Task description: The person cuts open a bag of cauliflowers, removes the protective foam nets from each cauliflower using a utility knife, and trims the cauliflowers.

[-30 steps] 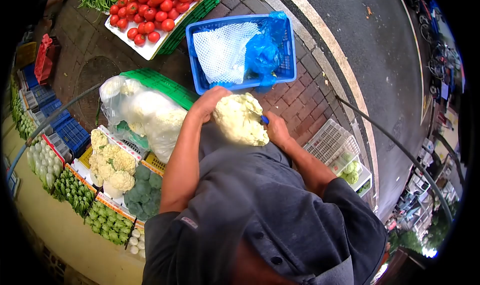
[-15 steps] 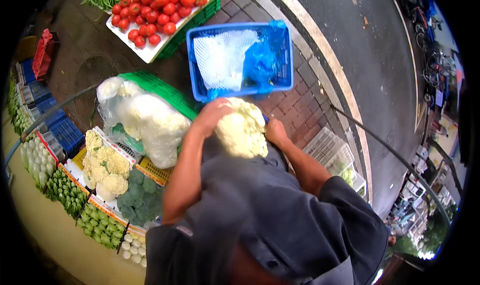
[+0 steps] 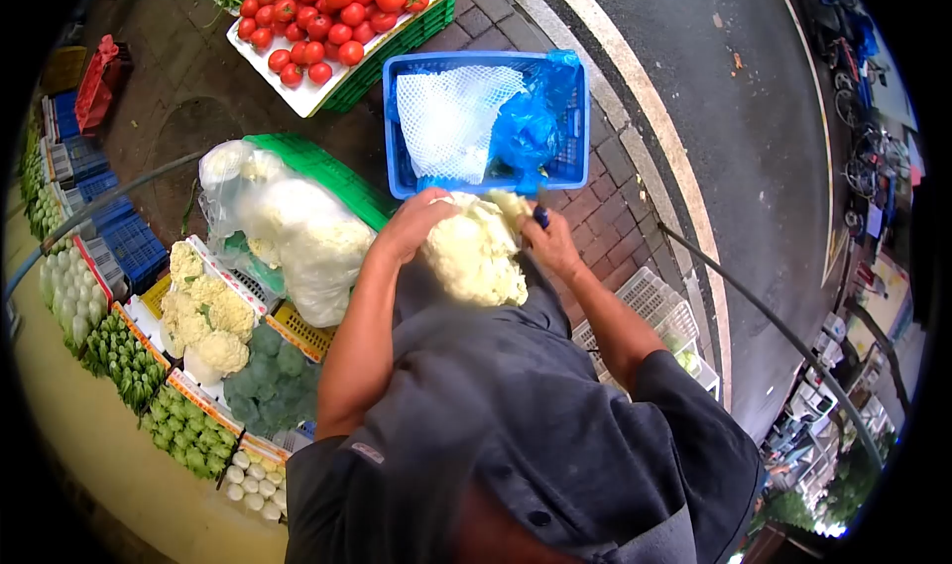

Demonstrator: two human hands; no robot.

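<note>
Your left hand (image 3: 415,229) grips the cauliflower (image 3: 472,259) from its left; your right hand (image 3: 551,244), closed round a blue-handled tool (image 3: 541,217), sits just right.

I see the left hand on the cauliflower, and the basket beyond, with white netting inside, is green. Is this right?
The colour is wrong: the head view shows a blue basket with white netting inside, beyond the left hand on the cauliflower.

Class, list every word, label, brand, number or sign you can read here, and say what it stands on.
No text is readable.
Shirt tag: too small and blurred.
Orange-printed carton edge: marks too small.
White sheet across the road: too small to tell.
</note>
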